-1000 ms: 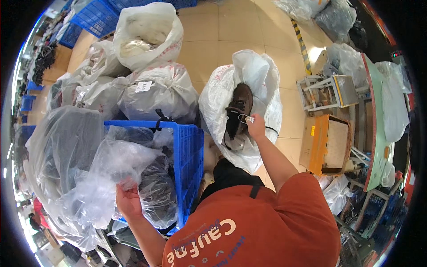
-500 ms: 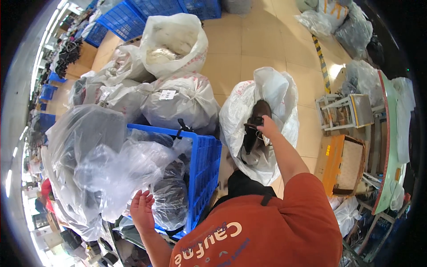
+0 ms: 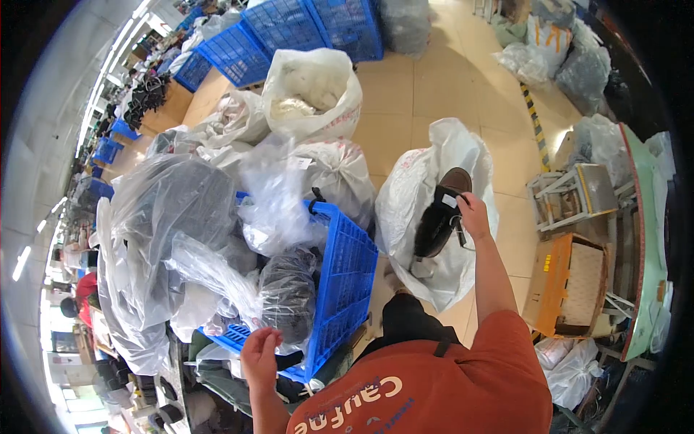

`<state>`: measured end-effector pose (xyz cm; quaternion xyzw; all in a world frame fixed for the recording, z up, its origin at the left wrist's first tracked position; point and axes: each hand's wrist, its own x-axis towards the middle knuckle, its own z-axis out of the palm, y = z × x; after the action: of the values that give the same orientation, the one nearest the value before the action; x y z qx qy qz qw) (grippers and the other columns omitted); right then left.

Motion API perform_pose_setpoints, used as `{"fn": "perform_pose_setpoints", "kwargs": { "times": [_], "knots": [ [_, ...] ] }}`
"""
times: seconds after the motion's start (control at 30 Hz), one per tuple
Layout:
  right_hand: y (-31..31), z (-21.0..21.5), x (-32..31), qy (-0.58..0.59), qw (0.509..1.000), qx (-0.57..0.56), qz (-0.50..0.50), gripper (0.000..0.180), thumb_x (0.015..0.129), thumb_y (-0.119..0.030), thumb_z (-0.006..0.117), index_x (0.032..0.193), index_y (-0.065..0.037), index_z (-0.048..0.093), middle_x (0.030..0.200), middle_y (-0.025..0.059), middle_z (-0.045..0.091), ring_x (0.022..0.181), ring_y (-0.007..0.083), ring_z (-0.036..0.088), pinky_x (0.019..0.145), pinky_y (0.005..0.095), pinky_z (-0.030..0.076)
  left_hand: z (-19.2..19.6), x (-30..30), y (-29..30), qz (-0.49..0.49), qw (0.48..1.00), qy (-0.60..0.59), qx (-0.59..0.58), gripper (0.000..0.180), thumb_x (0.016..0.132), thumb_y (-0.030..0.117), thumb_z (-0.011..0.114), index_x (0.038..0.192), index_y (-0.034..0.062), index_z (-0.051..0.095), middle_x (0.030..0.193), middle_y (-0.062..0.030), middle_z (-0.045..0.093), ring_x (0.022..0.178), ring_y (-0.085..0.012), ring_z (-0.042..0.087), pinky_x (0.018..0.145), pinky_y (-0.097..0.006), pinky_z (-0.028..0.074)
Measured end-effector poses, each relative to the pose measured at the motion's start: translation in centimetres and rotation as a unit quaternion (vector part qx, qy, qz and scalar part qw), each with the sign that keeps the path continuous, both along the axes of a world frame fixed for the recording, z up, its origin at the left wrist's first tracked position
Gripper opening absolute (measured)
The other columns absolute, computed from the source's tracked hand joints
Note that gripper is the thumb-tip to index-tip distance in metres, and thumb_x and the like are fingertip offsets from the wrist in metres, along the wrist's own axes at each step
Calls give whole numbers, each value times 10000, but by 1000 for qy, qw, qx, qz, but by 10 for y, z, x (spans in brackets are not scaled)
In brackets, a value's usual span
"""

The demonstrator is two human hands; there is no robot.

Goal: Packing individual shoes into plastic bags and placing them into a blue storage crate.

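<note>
1. white sack (image 3: 394, 195), wide open on the floor (image 3: 448, 87), has a brown and black shoe (image 3: 434, 228) in its mouth.
2. the right hand (image 3: 473, 215) is pinched closed on the black part of the shoe, right by a small white label. i can't tell if it has the tongue or a strap.
3. a second ago the left hand (image 3: 260, 354) was at the clear plastic bag (image 3: 273, 195). now it is apart from it, and the bag puffs up over the far end of the blue crate (image 3: 343, 267).
4. so just the right hand is busy with something now. the left one is half curled and loose, near the crate, and i see nothing in it.
5. the shoe has turned a bit too, and more of its black part shows.
6. a dark bundle (image 3: 288, 286) in see-through wrap sits in the crate.
7. the floor is tan tiles, with a yellow and black stripe (image 3: 535, 126) on it.
8. over on the right are a stool (image 3: 593, 189), a cardboard box (image 3: 546, 282) and a green board (image 3: 640, 253).
</note>
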<state>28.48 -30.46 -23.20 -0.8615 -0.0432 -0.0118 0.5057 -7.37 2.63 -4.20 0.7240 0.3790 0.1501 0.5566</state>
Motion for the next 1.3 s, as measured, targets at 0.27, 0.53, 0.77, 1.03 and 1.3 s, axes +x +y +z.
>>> {"fn": "perform_pose_setpoints", "kwargs": {
  "times": [0.27,0.53,0.77,1.03,1.3],
  "knots": [
    [58,225,-44,-126,968,163,140,297,865,-257,531,814,33,567,625,72,516,620,131,473,592,272,402,53,122,-68,-245,953,-156,83,214,873,98,512,1036,-30,563,976,-89,617,928,-129,568,823,-258,437],
    [135,279,-79,-113,919,205,318,344,885,-317,510,948,12,591,817,76,610,777,156,555,724,284,434,74,155,-61,-216,891,-348,-196,316,821,130,618,1088,-30,561,979,-65,617,880,-128,558,833,-260,415],
    [185,275,-83,-35,865,246,436,376,902,-312,489,858,44,600,750,37,593,699,97,511,651,263,419,51,134,-58,-101,843,-440,-292,77,863,98,539,830,47,588,810,-9,608,729,-95,549,699,-238,437],
    [217,264,-101,14,837,279,470,412,894,-348,500,858,48,606,748,38,597,703,101,511,659,256,411,51,107,-47,-39,838,-456,-298,135,887,154,512,844,49,585,790,-21,615,689,-109,572,653,-244,464],
    [207,267,-107,55,826,300,474,345,874,-304,540,878,34,611,767,30,591,709,87,508,644,238,406,57,102,-33,-72,855,-449,-249,135,886,166,517,882,56,595,803,3,616,712,-86,565,681,-223,446]
  ]
}}
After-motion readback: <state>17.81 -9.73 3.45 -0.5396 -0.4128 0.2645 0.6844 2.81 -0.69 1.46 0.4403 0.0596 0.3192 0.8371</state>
